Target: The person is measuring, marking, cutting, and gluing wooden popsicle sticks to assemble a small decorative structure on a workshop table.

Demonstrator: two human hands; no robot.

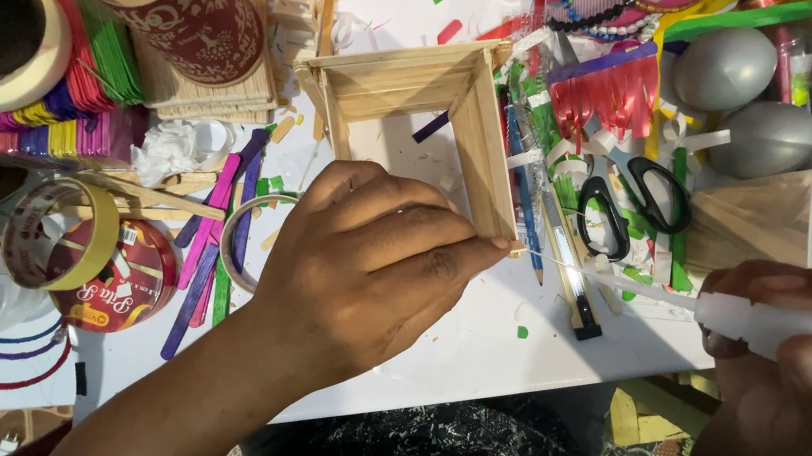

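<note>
Surface: white tabletop (473,351), crowded along its far and side edges; the only bare stretch lies near the front edge, below the frame.
Left margin: tape rolls (64,232) and coloured craft sticks (214,238) press close to the left hand.
Right margin: black-handled scissors (630,196), pencils (530,196) and two silver eggs (741,97) hem in the frame's right side.
Frame: box of pale wooden sticks (438,111), open in the middle, standing at table centre, glued corners, one side plank running toward the person.
Left hand (367,264): fingertips pinched together on the plank's near end.
Right hand (790,399): fingers wrapped around a white glue applicator (768,324), its thin nozzle pointing at that corner.
</note>
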